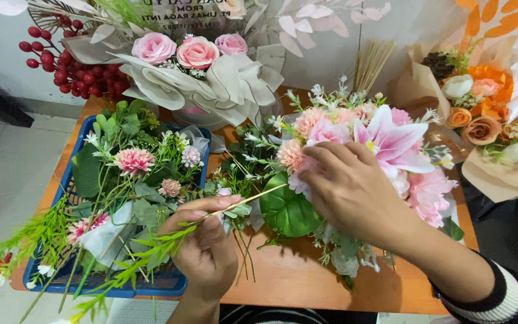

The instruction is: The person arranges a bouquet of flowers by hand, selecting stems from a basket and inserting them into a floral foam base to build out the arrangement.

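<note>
From the head camera, the left hand [206, 243] is closed around a thin pale stem [248, 200], pinched between thumb and fingers. The stem runs up and to the right from the fingers, its tip reaching the big round green leaf [287, 211] that lies between the two hands. Leafy green sprigs [145, 252] trail down and to the left from the same hand, though I cannot tell whether they belong to the held stem.

The right hand [350, 191] rests palm down on the pink bouquet [367, 144], fingers curled and pressing into the blooms at its left side, so it grips or steadies the flowers; what exactly lies under the fingers is hidden. A large pink lily [394, 139] opens just above and beyond this hand's knuckles. The wrist leads back to a black-and-white striped sleeve [508, 297].

Left of the left hand, touching its far side, stands a blue basket [169, 282] filled with greenery and a pink dahlia-like flower [133, 160]. All of this sits on a wooden counter [307, 282], bare just below and between the hands.

Beyond both hands, a wrapped arrangement with pink roses [178, 51] and grey-white paper stands at the back, with red berries [55, 63] to its left. Far to the right of the right hand is an orange bouquet [487, 108] in tan paper.
</note>
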